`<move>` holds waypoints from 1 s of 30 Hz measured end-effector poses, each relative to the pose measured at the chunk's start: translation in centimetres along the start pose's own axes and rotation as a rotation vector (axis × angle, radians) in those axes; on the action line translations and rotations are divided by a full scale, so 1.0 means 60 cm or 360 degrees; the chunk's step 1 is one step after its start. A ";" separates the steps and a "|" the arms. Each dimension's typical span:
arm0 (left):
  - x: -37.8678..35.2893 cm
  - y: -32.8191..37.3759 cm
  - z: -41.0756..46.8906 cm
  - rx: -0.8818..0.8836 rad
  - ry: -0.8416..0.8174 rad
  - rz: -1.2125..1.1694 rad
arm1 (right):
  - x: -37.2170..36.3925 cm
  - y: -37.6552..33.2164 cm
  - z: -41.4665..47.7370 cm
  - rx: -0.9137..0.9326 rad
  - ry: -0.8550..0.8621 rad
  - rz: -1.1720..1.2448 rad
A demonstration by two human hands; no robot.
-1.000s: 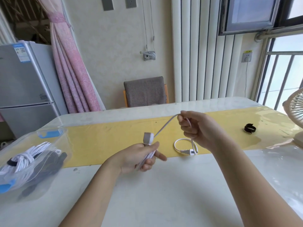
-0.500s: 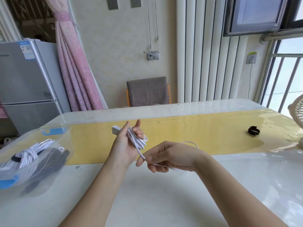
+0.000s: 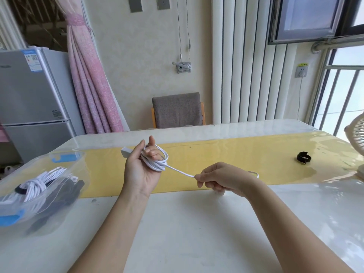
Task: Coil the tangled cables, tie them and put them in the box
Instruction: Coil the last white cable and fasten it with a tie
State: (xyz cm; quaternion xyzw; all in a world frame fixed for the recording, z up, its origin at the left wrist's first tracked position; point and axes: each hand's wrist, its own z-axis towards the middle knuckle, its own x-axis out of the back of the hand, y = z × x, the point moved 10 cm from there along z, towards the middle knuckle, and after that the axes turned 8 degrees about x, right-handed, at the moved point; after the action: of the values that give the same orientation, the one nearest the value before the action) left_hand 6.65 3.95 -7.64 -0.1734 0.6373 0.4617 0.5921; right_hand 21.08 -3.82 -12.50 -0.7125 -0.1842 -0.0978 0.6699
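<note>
Above the table (image 3: 177, 233), left hand (image 3: 137, 170) gripping coiled white cable (image 3: 160, 164), right hand (image 3: 222, 178) pinching its trailing length.

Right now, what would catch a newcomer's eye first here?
The white cable is coiled around the left hand at centre, while the right hand pinches its free stretch taut. At the left edge a clear box holds bundled cables; a black strap lies far right on the yellow runner.

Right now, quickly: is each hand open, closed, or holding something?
Left hand: holds the white cable, coiled round its fingers.
Right hand: closed, pinching the same cable's free strand.
</note>
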 end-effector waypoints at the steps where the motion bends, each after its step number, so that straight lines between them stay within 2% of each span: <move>1: -0.004 0.000 -0.003 -0.0028 0.0008 0.0007 | -0.010 -0.001 -0.004 -0.0021 -0.0083 -0.0039; 4: -0.013 0.010 -0.011 -0.0158 0.0079 0.0090 | -0.038 -0.007 -0.013 -0.0049 -0.0298 -0.0113; 7: -0.025 0.020 -0.019 -0.0252 0.0097 0.0105 | -0.032 -0.019 -0.015 0.0002 -0.0274 -0.0137; 9: -0.026 0.019 -0.017 -0.0181 0.0026 0.0033 | -0.026 -0.023 -0.016 0.0028 -0.0249 -0.0125; 10: -0.027 0.007 -0.013 -0.0033 -0.0067 -0.0043 | -0.022 -0.024 -0.015 0.0032 -0.0214 -0.0126; 12: -0.049 -0.046 -0.015 0.0484 -0.0348 -0.0081 | -0.007 -0.023 -0.011 0.0027 -0.0078 -0.0139; 13: -0.054 -0.072 -0.023 0.0715 -0.0443 0.0058 | 0.002 -0.022 -0.009 0.0021 -0.0001 -0.0149; 15: -0.056 -0.109 -0.040 0.1001 -0.0573 0.0432 | 0.016 -0.020 -0.009 0.0012 0.0116 -0.0180; 17: -0.046 -0.134 -0.055 0.1158 -0.0587 0.0831 | 0.030 -0.019 -0.010 0.0000 0.0232 -0.0266; 21: -0.003 -0.117 -0.051 0.0969 -0.0137 0.1694 | 0.084 -0.050 -0.024 0.0212 0.0812 -0.0333; 23: -0.002 -0.103 -0.046 0.0817 -0.0030 0.2096 | 0.100 -0.071 -0.038 0.0359 0.1048 -0.0318; 26: -0.002 -0.091 -0.035 0.0600 0.0103 0.2404 | 0.100 -0.082 -0.044 0.0429 0.1111 -0.0225; 30: 0.020 -0.049 -0.013 0.0176 0.0552 0.2409 | 0.068 -0.082 -0.028 0.0431 0.0972 0.0012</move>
State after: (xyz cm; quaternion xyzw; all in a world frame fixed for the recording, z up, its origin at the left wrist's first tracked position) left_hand 8.14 2.19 -9.95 0.2689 0.6879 0.6740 0.0154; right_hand 23.06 -4.81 -6.29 -0.5555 0.0165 -0.2790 0.7831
